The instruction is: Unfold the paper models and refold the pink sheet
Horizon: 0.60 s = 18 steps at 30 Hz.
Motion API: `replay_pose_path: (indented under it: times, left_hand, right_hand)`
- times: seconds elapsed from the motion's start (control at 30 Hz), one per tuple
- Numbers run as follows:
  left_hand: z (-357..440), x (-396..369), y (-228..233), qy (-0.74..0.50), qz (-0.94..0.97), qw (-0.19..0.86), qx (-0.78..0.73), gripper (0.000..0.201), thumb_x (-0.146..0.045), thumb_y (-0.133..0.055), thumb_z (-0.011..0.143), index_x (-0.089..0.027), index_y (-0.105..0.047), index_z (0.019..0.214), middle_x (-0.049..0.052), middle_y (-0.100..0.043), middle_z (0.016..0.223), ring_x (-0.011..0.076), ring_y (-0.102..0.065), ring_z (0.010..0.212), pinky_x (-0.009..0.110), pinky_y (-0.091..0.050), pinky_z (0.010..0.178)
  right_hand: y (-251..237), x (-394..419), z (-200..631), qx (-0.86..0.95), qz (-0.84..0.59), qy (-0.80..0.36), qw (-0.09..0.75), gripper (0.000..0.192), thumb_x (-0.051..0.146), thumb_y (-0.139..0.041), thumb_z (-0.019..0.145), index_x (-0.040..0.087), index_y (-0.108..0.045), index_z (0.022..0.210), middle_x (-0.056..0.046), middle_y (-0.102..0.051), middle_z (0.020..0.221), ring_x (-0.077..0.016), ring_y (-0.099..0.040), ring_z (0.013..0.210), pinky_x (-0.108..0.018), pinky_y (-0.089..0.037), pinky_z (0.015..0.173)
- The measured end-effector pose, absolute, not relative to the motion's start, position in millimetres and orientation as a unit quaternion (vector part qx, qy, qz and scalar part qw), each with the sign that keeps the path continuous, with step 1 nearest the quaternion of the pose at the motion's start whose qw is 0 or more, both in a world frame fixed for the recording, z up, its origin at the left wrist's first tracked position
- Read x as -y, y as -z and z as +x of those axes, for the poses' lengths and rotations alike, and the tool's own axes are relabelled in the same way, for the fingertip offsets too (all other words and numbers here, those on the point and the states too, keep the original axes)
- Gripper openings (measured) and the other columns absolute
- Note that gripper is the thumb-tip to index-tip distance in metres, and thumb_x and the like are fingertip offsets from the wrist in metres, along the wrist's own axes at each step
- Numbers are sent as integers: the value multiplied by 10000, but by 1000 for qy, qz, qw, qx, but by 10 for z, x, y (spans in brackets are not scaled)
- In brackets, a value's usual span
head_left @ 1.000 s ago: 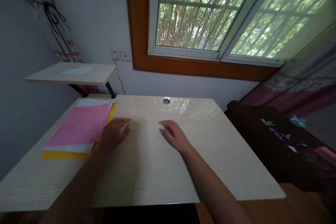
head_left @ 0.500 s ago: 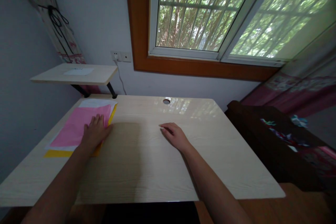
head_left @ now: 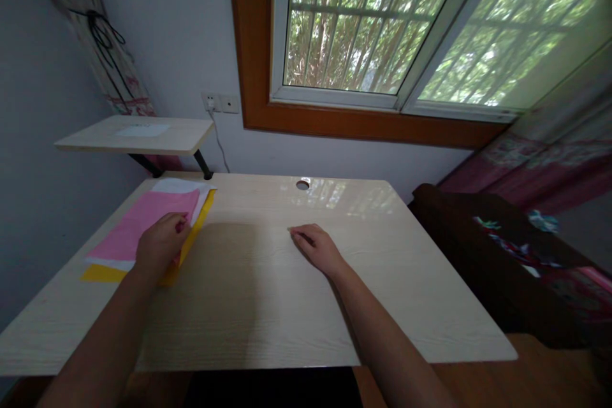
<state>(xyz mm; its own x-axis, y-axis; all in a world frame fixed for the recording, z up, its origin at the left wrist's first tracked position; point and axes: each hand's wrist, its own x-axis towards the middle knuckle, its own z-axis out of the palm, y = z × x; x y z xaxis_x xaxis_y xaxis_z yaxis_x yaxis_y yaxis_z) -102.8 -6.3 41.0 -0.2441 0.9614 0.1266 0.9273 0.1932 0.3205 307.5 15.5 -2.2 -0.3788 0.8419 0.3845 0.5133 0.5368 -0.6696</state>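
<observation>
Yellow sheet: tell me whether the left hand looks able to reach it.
Probably yes: the right edge of the yellow sheet shows bare beside the left hand, though the pink sheet and white sheet lie on top.

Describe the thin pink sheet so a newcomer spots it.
On the pale wood-grain desk, find the raised rectangular shelf at left. Before it, the thin pink rectangular sheet lies topmost, unlike the white layer and yellow layer peeking out beneath.

Dim indoors: daylight from a barred, silver-framed glass window [head_left: 421, 32] leaves glare [head_left: 332, 192] and soft shadow [head_left: 220, 293] on a pale, rectangular wood-grain desk [head_left: 306, 306].
</observation>
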Motion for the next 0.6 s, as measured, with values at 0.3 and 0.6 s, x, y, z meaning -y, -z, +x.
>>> replay_pose_path:
  times: [0.3, 0.6]
  left_hand:
    - [-711, 447, -1198, -352, 670, 6, -654, 187, -392, -571, 917, -232, -651, 968, 27, -692, 1201, 214, -653, 1031, 331, -485, 915]
    - [-120, 352, -1206, -588, 474, 377, -535, 152, -362, -621, 833, -227, -557, 862, -31, -568, 687, 137, -524, 597, 223, -417, 531]
  right_hand:
    - [22, -142, 3064, 809, -418, -213, 355, 270, 325, -547, 1001, 265, -718, 1201, -55, -754, 1098, -216, -664, 1030, -382, -509, 959]
    - [-38, -99, 3051, 742, -441, -303, 403, 385, 472, -521, 998, 259, -671, 1282, -76, -727, 1202, -234, -655, 1122, -404, -496, 1018]
